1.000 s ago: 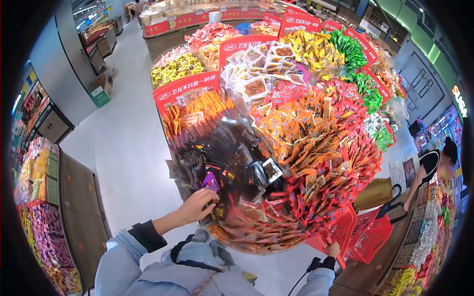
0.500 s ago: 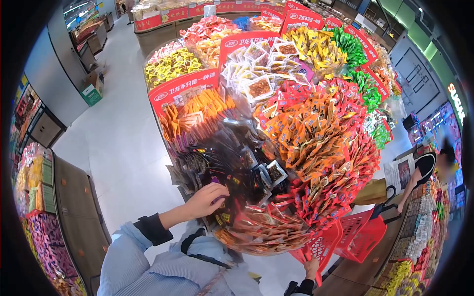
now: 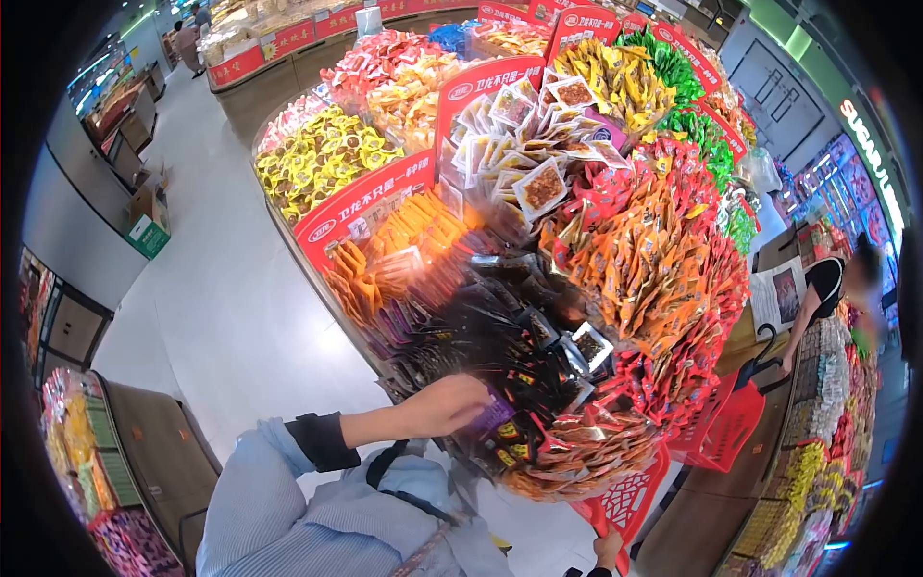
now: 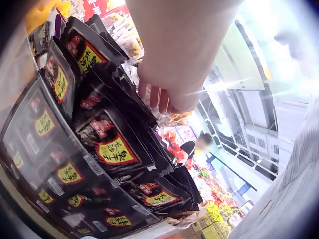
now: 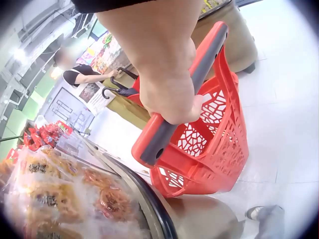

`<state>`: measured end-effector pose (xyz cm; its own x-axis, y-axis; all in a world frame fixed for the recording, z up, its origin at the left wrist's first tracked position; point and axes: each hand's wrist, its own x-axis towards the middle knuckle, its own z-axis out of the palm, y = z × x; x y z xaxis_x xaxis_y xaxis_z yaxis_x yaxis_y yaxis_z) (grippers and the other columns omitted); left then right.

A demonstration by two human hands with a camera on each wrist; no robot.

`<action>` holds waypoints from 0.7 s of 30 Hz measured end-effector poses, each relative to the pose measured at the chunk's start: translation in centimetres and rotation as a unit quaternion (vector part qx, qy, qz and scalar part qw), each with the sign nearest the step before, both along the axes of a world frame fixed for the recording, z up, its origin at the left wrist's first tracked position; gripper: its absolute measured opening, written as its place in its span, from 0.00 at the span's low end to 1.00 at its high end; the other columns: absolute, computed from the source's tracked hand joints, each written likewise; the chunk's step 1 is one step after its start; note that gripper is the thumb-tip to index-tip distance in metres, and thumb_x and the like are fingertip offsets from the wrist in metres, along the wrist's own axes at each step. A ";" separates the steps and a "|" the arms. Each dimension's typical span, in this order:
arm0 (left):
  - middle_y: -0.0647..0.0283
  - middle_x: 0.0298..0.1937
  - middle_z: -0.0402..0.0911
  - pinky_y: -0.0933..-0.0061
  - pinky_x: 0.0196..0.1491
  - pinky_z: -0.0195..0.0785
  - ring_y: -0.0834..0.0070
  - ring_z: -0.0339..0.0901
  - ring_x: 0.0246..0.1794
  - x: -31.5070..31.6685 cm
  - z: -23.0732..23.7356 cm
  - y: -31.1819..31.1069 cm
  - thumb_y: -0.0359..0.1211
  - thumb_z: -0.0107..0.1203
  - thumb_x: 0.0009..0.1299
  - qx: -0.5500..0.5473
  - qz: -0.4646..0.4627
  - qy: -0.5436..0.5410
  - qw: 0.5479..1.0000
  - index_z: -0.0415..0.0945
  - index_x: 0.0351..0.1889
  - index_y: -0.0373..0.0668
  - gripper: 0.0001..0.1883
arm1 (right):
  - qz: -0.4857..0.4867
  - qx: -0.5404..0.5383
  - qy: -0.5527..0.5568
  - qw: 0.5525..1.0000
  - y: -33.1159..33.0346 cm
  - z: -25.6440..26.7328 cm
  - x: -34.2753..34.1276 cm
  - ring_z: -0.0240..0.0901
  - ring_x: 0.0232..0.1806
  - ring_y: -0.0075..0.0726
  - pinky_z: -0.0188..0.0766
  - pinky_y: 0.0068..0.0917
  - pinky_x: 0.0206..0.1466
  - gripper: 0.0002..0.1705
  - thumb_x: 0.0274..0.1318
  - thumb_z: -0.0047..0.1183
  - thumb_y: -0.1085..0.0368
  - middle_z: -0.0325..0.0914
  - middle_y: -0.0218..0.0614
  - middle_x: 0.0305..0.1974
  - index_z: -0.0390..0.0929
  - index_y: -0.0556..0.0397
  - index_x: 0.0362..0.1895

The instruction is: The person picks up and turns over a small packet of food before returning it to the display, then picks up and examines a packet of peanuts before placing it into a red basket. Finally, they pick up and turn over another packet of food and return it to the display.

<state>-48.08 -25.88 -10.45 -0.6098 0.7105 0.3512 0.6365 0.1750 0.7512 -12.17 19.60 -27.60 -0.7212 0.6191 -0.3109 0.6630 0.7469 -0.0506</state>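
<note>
In the head view, my left hand [image 3: 447, 406] reaches over the near left of a heaped snack display. Its curled fingers pinch a purple packet [image 3: 494, 412], most of which shows past the fingertips. Black packets with yellow labels [image 4: 112, 149] stand in rows beneath that hand in the left wrist view, behind a clear plastic wall [image 4: 55, 164]. Low at the right, my right hand [image 5: 169, 97] grips the red and grey handle [image 5: 149, 142] of a red shopping basket [image 5: 234, 149]. The basket hangs beside the display's rounded edge.
Clear-wrapped reddish snacks [image 3: 577, 452] fill the display's near corner, with orange packets [image 3: 625, 279] behind. Another person [image 3: 827, 288] stands at the right near a second red basket [image 3: 716, 428]. Wooden shelving [image 3: 154, 442] stands at the left, across a pale floor [image 3: 240, 317].
My left hand has moved right across the black packets, and the purple packet has moved with it. My right hand has brought the basket leftward and closer. The view has turned slightly.
</note>
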 end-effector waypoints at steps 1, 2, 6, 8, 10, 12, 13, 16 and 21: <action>0.59 0.42 0.73 0.67 0.51 0.62 0.63 0.69 0.48 -0.2 -0.1 -0.4 0.26 0.52 0.60 0.002 -0.014 -0.004 1.000 0.70 0.41 0.40 0.11 | -0.003 -0.003 -0.002 1.000 -1.1 -0.1 0.8 0.71 0.37 0.59 0.68 0.45 0.42 0.22 0.29 0.45 0.74 0.75 0.54 0.30 0.76 0.53 0.38; 0.59 0.42 0.73 0.67 0.51 0.62 0.63 0.69 0.48 -0.4 0.0 -0.7 0.26 0.52 0.60 0.007 -0.023 -0.005 1.000 0.70 0.41 0.40 0.11 | -0.006 -0.008 -0.002 1.000 -2.2 -0.1 1.7 0.71 0.37 0.59 0.68 0.45 0.43 0.23 0.29 0.45 0.74 0.75 0.54 0.30 0.76 0.53 0.38; 0.59 0.42 0.73 0.66 0.51 0.62 0.63 0.69 0.47 -0.5 0.3 -1.2 0.26 0.51 0.60 0.016 -0.061 -0.011 0.998 0.70 0.40 0.39 0.10 | -0.022 -0.032 -0.004 0.999 -6.5 -0.4 4.6 0.71 0.37 0.60 0.68 0.45 0.44 0.26 0.28 0.45 0.75 0.75 0.55 0.31 0.76 0.53 0.41; 0.59 0.42 0.73 0.67 0.51 0.62 0.63 0.69 0.47 -0.4 0.5 -1.0 0.26 0.51 0.60 0.017 -0.073 -0.005 0.997 0.70 0.40 0.39 0.10 | -0.046 -0.054 -0.004 0.997 -8.8 -0.1 5.0 0.71 0.38 0.60 0.68 0.45 0.44 0.26 0.27 0.45 0.75 0.75 0.55 0.31 0.76 0.54 0.41; 0.59 0.42 0.73 0.66 0.51 0.62 0.63 0.68 0.48 -0.2 0.6 -0.7 0.26 0.51 0.60 0.013 -0.080 -0.009 0.997 0.70 0.40 0.39 0.10 | -0.077 -0.078 -0.005 0.994 -11.0 0.4 5.1 0.71 0.37 0.60 0.68 0.44 0.45 0.26 0.26 0.45 0.75 0.74 0.55 0.31 0.76 0.54 0.40; 0.59 0.42 0.73 0.66 0.52 0.61 0.63 0.68 0.48 0.1 0.6 -0.3 0.26 0.52 0.60 0.017 -0.076 -0.006 0.997 0.70 0.40 0.40 0.10 | -0.086 -0.125 0.021 0.988 -12.3 0.3 5.4 0.72 0.37 0.57 0.68 0.41 0.44 0.24 0.26 0.46 0.73 0.76 0.51 0.30 0.76 0.54 0.39; 0.60 0.43 0.73 0.65 0.52 0.61 0.63 0.68 0.48 0.2 0.5 -0.1 0.26 0.52 0.60 0.017 -0.075 -0.007 0.997 0.70 0.40 0.40 0.10 | -0.089 -0.154 0.027 0.984 -12.7 0.3 5.2 0.73 0.37 0.55 0.68 0.40 0.43 0.24 0.27 0.47 0.73 0.76 0.50 0.30 0.76 0.54 0.38; 0.60 0.43 0.73 0.66 0.52 0.61 0.63 0.68 0.48 0.9 0.7 0.3 0.26 0.52 0.60 0.015 -0.073 -0.013 0.997 0.70 0.40 0.40 0.10 | -0.090 -0.225 0.047 0.969 -14.8 0.8 4.9 0.74 0.36 0.52 0.68 0.37 0.42 0.23 0.27 0.51 0.71 0.77 0.47 0.29 0.76 0.54 0.38; 0.60 0.43 0.73 0.66 0.51 0.62 0.63 0.69 0.47 1.1 0.9 0.9 0.27 0.52 0.59 0.029 -0.079 0.009 0.996 0.70 0.40 0.40 0.10 | -0.079 -0.277 -0.032 0.957 -15.4 1.1 3.5 0.74 0.35 0.50 0.68 0.36 0.40 0.22 0.25 0.59 0.65 0.77 0.47 0.29 0.76 0.54 0.35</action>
